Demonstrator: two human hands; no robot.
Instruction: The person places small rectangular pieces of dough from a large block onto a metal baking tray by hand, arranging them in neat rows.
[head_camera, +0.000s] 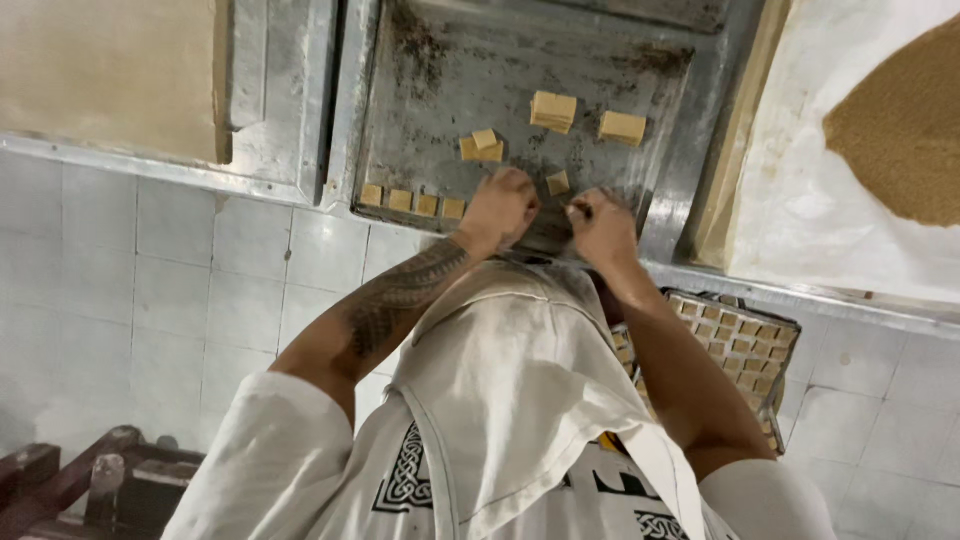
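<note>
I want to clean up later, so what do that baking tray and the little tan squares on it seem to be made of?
The baking tray looks like bare metal, dull grey and matte, with dark baked-on stains and a raised rim. The little tan squares look like soft cut dough: pale beige, matte, with slightly uneven edges; some lie stacked. The left hand and right hand rest among them.

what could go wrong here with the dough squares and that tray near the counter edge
1. The baking tray sits right at the counter's front edge, under both hands; a push from the left hand or right hand might tip it.
2. The loose stacks of squares could topple or stick together.
3. The row of four squares lies close to the tray's near rim and may get knocked by the left forearm.
</note>
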